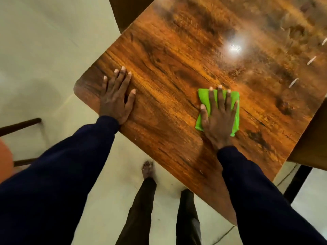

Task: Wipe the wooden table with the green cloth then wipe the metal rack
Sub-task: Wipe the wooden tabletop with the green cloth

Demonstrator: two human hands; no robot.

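While the left hand (pixel 115 97) rests flat near the table's (pixel 177 55) left corner, the right hand (pixel 219 114) presses the green cloth (pixel 203 98) with straight fingers at its near right, so table wiping seems underway, the next stroke needing the far, glossy part; no rack shows.

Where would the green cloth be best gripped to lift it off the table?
Probably its near-left corner: the green cloth lies folded flat under the pressing right hand, and that corner sticks out past the thumb, reachable from the left.
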